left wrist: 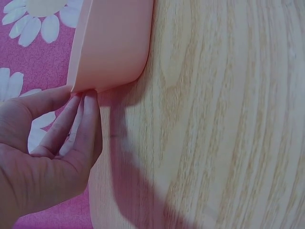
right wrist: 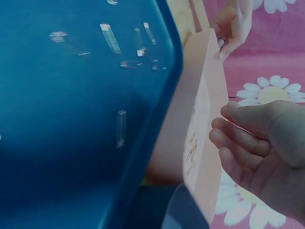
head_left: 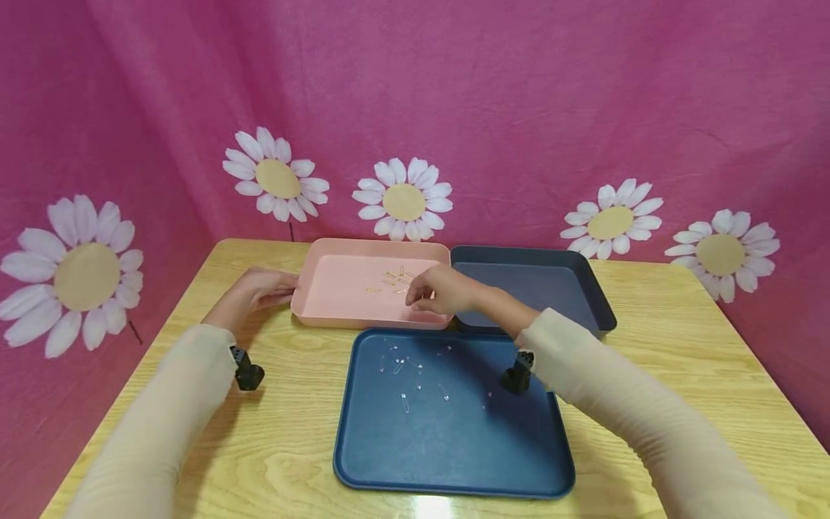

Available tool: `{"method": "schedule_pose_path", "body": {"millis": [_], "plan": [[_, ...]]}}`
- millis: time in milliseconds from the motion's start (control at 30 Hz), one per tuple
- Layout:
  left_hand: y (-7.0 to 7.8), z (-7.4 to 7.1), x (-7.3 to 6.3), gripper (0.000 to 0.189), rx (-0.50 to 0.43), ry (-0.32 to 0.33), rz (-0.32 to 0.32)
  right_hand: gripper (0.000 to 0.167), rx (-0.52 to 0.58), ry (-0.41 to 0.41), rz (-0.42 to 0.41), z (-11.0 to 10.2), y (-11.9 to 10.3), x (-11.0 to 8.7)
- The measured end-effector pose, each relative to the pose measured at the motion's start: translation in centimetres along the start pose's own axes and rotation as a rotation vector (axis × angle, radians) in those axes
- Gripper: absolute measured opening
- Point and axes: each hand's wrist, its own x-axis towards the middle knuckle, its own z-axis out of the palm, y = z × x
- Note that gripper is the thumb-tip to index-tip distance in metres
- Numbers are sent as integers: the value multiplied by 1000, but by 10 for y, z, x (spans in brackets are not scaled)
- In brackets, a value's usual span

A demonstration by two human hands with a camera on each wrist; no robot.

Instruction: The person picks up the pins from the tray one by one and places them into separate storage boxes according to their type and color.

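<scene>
My left hand pinches the left rim of the pink tray, thumb on one side and fingers on the other, as the left wrist view shows. Above the right part of that tray hovers my right hand, its fingers loosely bent and thumb slightly apart. Nothing shows between those fingertips in the right wrist view. Several gold safety pins lie in the pink tray beside the right hand. Silver safety pins are scattered over the blue tray in front.
A dark, deep tray stands right of the pink one, beneath the right forearm. All three trays are on a light wooden table. Behind hangs a pink cloth with white daisies.
</scene>
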Motion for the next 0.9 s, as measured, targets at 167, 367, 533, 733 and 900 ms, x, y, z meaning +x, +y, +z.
{"method": "schedule_pose_path", "body": {"millis": [167, 367, 533, 733, 900], "plan": [[-2, 1, 0, 50, -1, -6, 11, 11, -19, 36, 42, 5, 4, -37], [-3, 2, 2, 50, 12, 1, 21, 10, -51, 88, 55, 10, 10, -79], [-2, 3, -1, 49, 31, 18, 15, 7, -108, 105, 64, 15, 17, -112], [-3, 3, 0, 49, 26, 20, 15, 8, -206, 97, 76, 21, 25, -145], [-3, 4, -1, 49, 11, 27, 28, 19, -301, 101, 84, 24, 29, -161]]}}
